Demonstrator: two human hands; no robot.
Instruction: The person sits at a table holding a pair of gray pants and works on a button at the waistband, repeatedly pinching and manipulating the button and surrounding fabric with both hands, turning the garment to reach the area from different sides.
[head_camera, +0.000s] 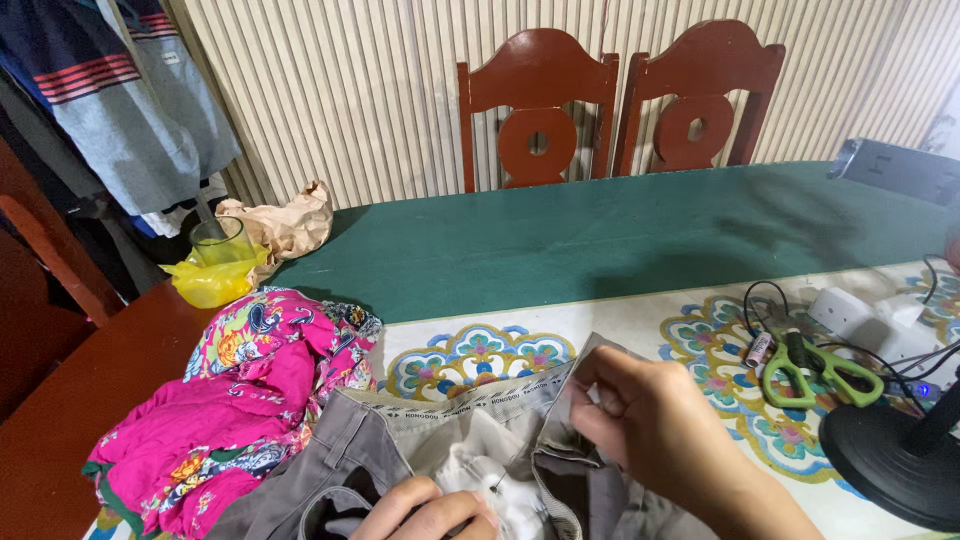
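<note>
Close up, grey trousers (400, 460) are held open at the waistband by two hands on a table (600, 240).
The waistband flap is pinched by the closed fingers of the right hand (650, 420); the left hand (425, 510) is curled shut on the white lining. Left of the trousers a pink floral cloth (250, 400) is heaped; right of them green scissors (820, 365) are laid.
</note>
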